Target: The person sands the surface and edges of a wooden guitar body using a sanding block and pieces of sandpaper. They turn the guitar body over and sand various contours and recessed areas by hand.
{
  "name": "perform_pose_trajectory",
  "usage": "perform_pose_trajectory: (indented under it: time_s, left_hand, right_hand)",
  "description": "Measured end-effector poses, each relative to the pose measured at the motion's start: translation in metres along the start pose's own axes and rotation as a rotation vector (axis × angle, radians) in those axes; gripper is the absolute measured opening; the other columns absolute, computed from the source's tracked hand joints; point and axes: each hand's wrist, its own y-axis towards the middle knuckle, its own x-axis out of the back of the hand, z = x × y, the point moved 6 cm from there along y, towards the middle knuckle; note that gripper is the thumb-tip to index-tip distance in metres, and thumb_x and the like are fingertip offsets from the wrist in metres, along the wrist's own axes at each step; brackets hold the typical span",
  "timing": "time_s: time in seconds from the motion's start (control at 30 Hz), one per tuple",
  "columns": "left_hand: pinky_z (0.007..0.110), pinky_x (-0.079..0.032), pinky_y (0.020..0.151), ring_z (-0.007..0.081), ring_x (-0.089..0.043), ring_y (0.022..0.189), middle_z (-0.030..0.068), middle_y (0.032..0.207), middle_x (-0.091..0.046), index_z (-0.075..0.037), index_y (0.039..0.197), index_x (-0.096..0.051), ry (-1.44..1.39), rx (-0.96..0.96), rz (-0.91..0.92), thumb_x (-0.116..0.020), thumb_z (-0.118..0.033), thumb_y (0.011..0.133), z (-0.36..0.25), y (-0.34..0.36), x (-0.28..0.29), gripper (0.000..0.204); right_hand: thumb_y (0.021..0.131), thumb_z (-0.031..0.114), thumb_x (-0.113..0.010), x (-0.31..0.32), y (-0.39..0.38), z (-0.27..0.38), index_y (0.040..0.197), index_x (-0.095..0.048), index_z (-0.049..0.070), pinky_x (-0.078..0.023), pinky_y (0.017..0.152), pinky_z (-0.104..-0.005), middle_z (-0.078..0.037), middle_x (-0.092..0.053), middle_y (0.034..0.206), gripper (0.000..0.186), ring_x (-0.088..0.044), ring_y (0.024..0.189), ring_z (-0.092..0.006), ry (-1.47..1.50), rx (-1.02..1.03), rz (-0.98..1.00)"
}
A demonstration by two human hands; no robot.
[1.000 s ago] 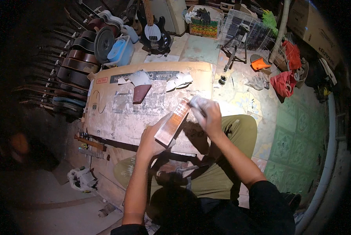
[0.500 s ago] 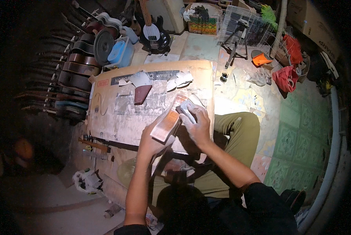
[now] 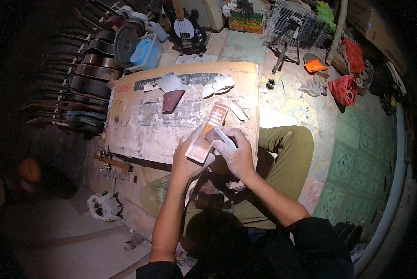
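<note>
My left hand (image 3: 187, 160), dusty with white powder, is wrapped round a flared piece of brown wood (image 3: 200, 148) that looks like part of a guitar neck. Its far end tilts up over the cardboard, and its near end is pale; what lies beneath my hand is partly hidden. Pinched in my right hand (image 3: 236, 151) is a small sanding block (image 3: 214, 134), pressed against the wood's right side. Ahead on the cardboard (image 3: 129, 135) lie a dark red piece of sandpaper (image 3: 172, 101) and several torn, pale curled scraps (image 3: 218, 85).
Many guitars (image 3: 94, 72) stand racked at the left. A bass guitar (image 3: 185, 30) is upright at the back, beside a clear tub (image 3: 148, 53). A tripod (image 3: 285, 44), a wire cage (image 3: 306, 23) and red bags (image 3: 343, 90) are at the back right. Tools (image 3: 115, 167) lie left of the cardboard.
My right hand and the sanding block have slid nearer to me along the wood. The whole view has shifted slightly, and the wood's far end shows more.
</note>
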Motion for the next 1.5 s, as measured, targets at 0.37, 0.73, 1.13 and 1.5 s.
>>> perform_pose_trajectory:
  time_s: [0.37, 0.73, 1.13, 1.5]
  left_hand:
    - [0.030, -0.050, 0.092, 0.0167, -0.065, 0.104, 0.0088, 0.116, -0.069, -0.001, 0.137, -0.051, -0.010, 0.092, 0.019, -0.081, -0.017, 0.074, 0.009, -0.003, -0.003, 0.071]
    - [0.032, -0.050, 0.095, 0.0192, -0.066, 0.106, 0.0120, 0.118, -0.069, 0.000, 0.133, -0.054, 0.060, -0.015, 0.034, -0.079, -0.019, 0.070, -0.011, 0.002, -0.002, 0.071]
    - [0.042, -0.053, 0.085, 0.0385, -0.067, 0.098, 0.0191, 0.103, -0.070, -0.016, 0.141, -0.050, 0.339, 0.020, 0.075, -0.081, -0.028, 0.065, -0.028, 0.005, -0.018, 0.083]
    - [0.048, -0.050, 0.081, 0.0414, -0.063, 0.093, 0.0208, 0.095, -0.067, -0.010, 0.136, -0.053, 0.379, 0.039, 0.053, -0.080, -0.025, 0.068, -0.047, 0.000, -0.025, 0.075]
  right_hand:
    - [0.081, 0.015, -0.080, -0.005, -0.032, 0.005, 0.110, -0.061, -0.001, -0.050, 0.084, -0.0333, -0.011, -0.065, 0.103, 0.038, -0.063, 0.094, -0.0206, -0.057, 0.213, -0.010]
    - [0.079, 0.018, -0.078, 0.026, 0.050, -0.006, 0.106, -0.066, 0.006, -0.048, 0.081, -0.0425, -0.012, -0.065, 0.106, 0.032, -0.060, 0.095, -0.0328, -0.655, 0.808, -0.103]
    - [0.076, 0.010, -0.080, 0.062, 0.059, 0.019, 0.107, -0.065, 0.002, -0.047, 0.081, -0.0418, -0.016, -0.067, 0.102, 0.036, -0.060, 0.089, -0.0337, -0.811, 0.737, -0.116]
    - [0.075, 0.009, -0.081, 0.046, 0.028, 0.008, 0.104, -0.065, 0.001, -0.048, 0.079, -0.0422, -0.018, -0.065, 0.100, 0.034, -0.060, 0.089, -0.0340, -0.785, 0.821, 0.052]
